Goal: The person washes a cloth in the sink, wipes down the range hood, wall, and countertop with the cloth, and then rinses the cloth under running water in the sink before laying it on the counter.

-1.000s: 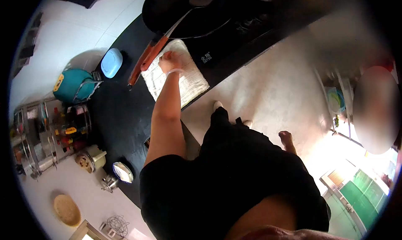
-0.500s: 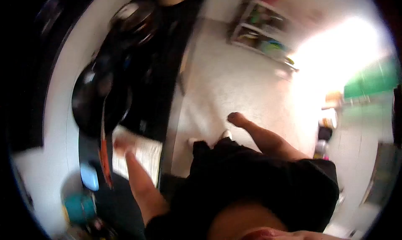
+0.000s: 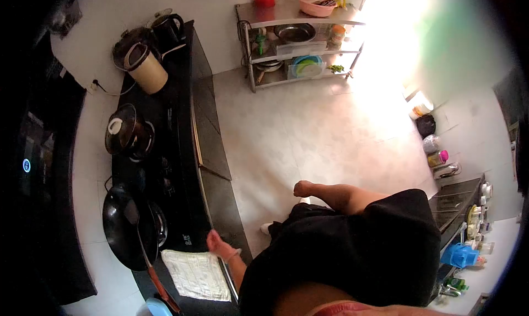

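Observation:
My left hand [image 3: 219, 245], with a band at its wrist, hangs at the counter's front edge, just beside a folded white cloth [image 3: 195, 277]. It holds nothing, and its fingers are loosely bent. My right hand [image 3: 302, 188] is in front of my body above the floor, fingers curled in with nothing visible in them. Left of the cloth, a black wok [image 3: 118, 228] sits on the stove [image 3: 176, 205]. A spatula [image 3: 155, 280] with a reddish-brown handle rests in the wok and reaches over the counter.
A lidded pot [image 3: 118, 137], a cream container [image 3: 150, 76] and a black kettle [image 3: 167, 32] stand farther along the counter. Ahead is a metal shelf [image 3: 303, 23] with pans and basins. Jars [image 3: 438, 159] line the right wall beside a sink counter [image 3: 457, 200].
My left hand has moved off the white cloth to the counter's edge. The view has shifted and sharpened, showing more of the shelf and right wall. My right hand stays in front of me.

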The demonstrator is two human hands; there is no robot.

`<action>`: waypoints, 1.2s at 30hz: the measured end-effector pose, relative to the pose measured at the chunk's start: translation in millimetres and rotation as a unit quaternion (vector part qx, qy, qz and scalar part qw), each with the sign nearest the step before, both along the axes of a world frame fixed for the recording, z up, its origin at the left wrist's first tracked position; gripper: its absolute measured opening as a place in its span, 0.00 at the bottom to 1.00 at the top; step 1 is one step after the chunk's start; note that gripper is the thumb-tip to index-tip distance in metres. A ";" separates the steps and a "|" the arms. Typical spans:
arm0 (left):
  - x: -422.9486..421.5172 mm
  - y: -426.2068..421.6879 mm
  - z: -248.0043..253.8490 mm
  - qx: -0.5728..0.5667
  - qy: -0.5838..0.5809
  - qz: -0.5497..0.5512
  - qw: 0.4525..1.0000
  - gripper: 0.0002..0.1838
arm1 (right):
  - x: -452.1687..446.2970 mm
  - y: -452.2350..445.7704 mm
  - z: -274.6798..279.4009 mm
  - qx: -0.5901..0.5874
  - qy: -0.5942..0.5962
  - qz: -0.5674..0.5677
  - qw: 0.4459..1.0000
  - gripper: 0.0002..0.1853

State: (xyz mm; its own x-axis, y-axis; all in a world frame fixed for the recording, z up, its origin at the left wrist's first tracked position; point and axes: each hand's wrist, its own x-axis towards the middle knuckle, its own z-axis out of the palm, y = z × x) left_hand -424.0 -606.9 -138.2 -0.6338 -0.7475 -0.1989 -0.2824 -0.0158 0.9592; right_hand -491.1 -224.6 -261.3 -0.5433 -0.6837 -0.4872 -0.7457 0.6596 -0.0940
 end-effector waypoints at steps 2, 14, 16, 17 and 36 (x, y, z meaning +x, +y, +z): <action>-10.4 39.7 19.2 0.018 -0.036 -0.045 0.998 0.16 | -5.3 21.9 -9.9 -0.055 0.007 -0.034 0.998 0.09; -156.0 209.2 96.6 0.365 0.086 -0.222 0.900 0.07 | 45.9 233.4 36.6 -0.285 -0.188 -0.724 0.599 0.14; -183.0 252.5 123.8 0.345 0.107 -0.315 0.878 0.09 | 87.7 262.2 45.1 -0.353 -0.180 -0.777 0.490 0.14; -198.5 277.5 136.5 0.349 0.106 -0.324 0.873 0.10 | 114.2 280.7 29.5 -0.360 -0.162 -0.794 0.461 0.12; -72.3 689.4 143.5 0.220 -0.176 -0.907 0.314 0.07 | 288.1 173.7 0.3 -0.336 0.044 -0.941 0.012 0.15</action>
